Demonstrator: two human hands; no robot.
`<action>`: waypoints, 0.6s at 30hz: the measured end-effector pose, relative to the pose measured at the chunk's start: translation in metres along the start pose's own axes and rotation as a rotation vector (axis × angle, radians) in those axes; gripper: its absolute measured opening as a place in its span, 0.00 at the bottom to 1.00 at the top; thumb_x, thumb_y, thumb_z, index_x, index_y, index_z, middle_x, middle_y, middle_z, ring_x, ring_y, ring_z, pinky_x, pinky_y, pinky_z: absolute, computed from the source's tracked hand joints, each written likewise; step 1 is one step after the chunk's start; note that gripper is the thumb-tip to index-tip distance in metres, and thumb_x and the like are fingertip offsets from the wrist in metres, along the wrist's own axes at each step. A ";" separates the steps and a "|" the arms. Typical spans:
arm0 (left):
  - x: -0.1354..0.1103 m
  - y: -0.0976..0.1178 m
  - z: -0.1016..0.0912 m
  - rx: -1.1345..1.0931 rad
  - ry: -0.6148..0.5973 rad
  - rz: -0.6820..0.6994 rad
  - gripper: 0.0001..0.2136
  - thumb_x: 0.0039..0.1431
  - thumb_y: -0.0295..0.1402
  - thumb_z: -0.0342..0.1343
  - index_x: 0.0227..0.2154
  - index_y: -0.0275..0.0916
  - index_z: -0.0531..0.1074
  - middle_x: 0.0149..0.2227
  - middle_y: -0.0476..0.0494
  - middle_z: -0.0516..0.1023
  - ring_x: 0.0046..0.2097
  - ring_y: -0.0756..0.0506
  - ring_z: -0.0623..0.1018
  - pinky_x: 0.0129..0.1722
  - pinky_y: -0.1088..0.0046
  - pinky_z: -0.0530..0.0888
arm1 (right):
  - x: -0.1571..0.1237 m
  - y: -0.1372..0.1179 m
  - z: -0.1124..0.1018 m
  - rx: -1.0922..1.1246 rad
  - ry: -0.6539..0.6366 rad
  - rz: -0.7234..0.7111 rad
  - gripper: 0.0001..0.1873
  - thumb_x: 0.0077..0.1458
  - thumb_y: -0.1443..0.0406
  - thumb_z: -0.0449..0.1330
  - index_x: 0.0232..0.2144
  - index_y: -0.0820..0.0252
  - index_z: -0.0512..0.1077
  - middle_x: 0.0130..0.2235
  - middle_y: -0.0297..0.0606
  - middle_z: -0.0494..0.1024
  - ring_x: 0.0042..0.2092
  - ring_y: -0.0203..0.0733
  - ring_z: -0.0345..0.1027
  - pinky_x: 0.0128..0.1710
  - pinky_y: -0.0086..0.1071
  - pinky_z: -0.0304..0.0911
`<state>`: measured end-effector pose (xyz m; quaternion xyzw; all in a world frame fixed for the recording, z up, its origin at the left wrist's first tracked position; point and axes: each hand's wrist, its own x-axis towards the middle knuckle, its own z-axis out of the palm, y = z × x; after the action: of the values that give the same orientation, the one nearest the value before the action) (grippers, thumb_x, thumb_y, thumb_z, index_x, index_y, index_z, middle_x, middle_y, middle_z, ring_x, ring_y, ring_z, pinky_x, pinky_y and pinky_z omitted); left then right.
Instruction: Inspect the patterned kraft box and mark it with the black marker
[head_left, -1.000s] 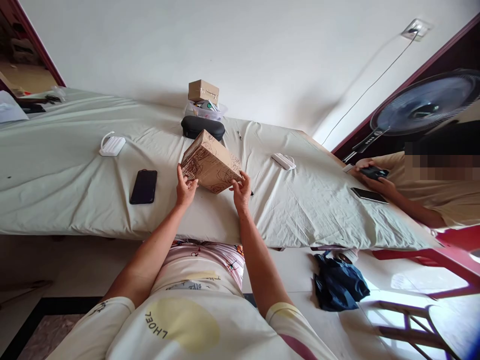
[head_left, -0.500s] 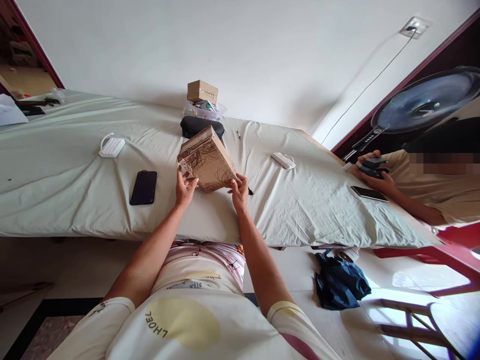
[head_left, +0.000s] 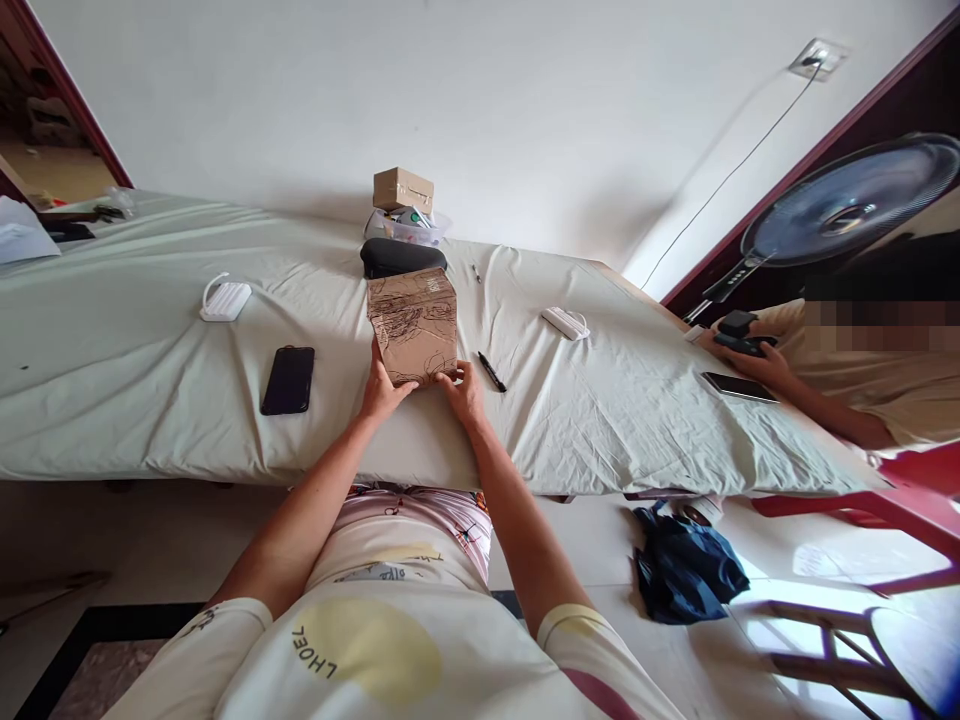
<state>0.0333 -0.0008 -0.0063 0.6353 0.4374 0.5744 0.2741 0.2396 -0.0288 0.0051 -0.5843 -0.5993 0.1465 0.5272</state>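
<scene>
A brown cardboard box (head_left: 416, 335) with dark scribbled lines is held in front of me, its scribbled face toward me. My left hand (head_left: 384, 388) grips its lower left edge, thumb along the near side. At the lower right corner my right hand (head_left: 465, 388) is closed on the same box, and the far fingers of both hands are partly hidden. Just right of the box lies a black pen (head_left: 492, 371) on the cloth. Behind it rests a black hard case (head_left: 403, 256).
A dark phone (head_left: 288, 380) and a white power bank (head_left: 226, 300) lie left; another white power bank (head_left: 566, 323) lies right. A small carton (head_left: 403, 188) tops a plastic tub (head_left: 431, 230) by the wall. A co-worker's hands (head_left: 750, 350) hold a dark device at the right, near a fan (head_left: 847, 215).
The box has turned from a slant to nearly square with me, showing its scribbled face. Both hands have shifted with it, the right one leftward, and the pen beside it is now fully uncovered.
</scene>
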 end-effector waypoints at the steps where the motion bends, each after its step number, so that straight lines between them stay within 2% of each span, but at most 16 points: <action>1: 0.000 -0.001 0.000 0.010 0.003 0.008 0.60 0.44 0.31 0.75 0.74 0.39 0.41 0.75 0.24 0.53 0.75 0.31 0.58 0.74 0.51 0.60 | -0.001 0.002 0.002 -0.022 -0.007 -0.008 0.36 0.51 0.37 0.66 0.48 0.57 0.69 0.47 0.48 0.81 0.46 0.51 0.77 0.48 0.46 0.74; 4: 0.000 -0.001 0.000 0.012 0.003 0.031 0.59 0.46 0.30 0.73 0.74 0.40 0.39 0.75 0.25 0.53 0.75 0.32 0.59 0.73 0.51 0.61 | -0.003 0.006 0.007 -0.111 0.004 -0.059 0.41 0.46 0.36 0.69 0.50 0.57 0.69 0.49 0.50 0.80 0.51 0.55 0.75 0.53 0.49 0.72; 7: -0.001 0.001 -0.001 0.010 0.002 0.021 0.57 0.48 0.31 0.73 0.74 0.42 0.40 0.74 0.27 0.57 0.73 0.32 0.63 0.70 0.51 0.66 | -0.005 0.007 0.010 -0.203 0.023 -0.070 0.41 0.48 0.37 0.69 0.52 0.58 0.68 0.51 0.52 0.78 0.54 0.57 0.73 0.55 0.52 0.70; 11: -0.001 0.004 -0.002 -0.002 -0.006 0.033 0.46 0.55 0.32 0.69 0.71 0.42 0.50 0.68 0.29 0.67 0.67 0.34 0.73 0.65 0.52 0.73 | -0.004 0.007 0.011 -0.232 0.023 -0.018 0.37 0.46 0.41 0.72 0.47 0.59 0.69 0.47 0.49 0.79 0.50 0.56 0.75 0.53 0.54 0.71; 13: -0.001 0.004 -0.003 0.002 -0.021 0.050 0.42 0.57 0.33 0.68 0.70 0.42 0.53 0.68 0.30 0.68 0.66 0.34 0.73 0.65 0.52 0.73 | -0.002 0.007 0.009 -0.191 0.028 0.002 0.35 0.45 0.41 0.73 0.43 0.57 0.69 0.44 0.46 0.79 0.46 0.54 0.76 0.51 0.51 0.72; 18: 0.000 0.002 -0.002 0.057 -0.009 0.099 0.53 0.49 0.33 0.74 0.73 0.41 0.48 0.74 0.27 0.57 0.74 0.31 0.62 0.72 0.50 0.64 | -0.001 0.000 0.004 -0.082 -0.031 -0.007 0.29 0.48 0.40 0.69 0.37 0.54 0.69 0.40 0.41 0.81 0.42 0.49 0.77 0.45 0.44 0.73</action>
<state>0.0314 -0.0019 -0.0045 0.6664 0.4203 0.5715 0.2291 0.2361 -0.0274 0.0028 -0.6009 -0.6150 0.1290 0.4940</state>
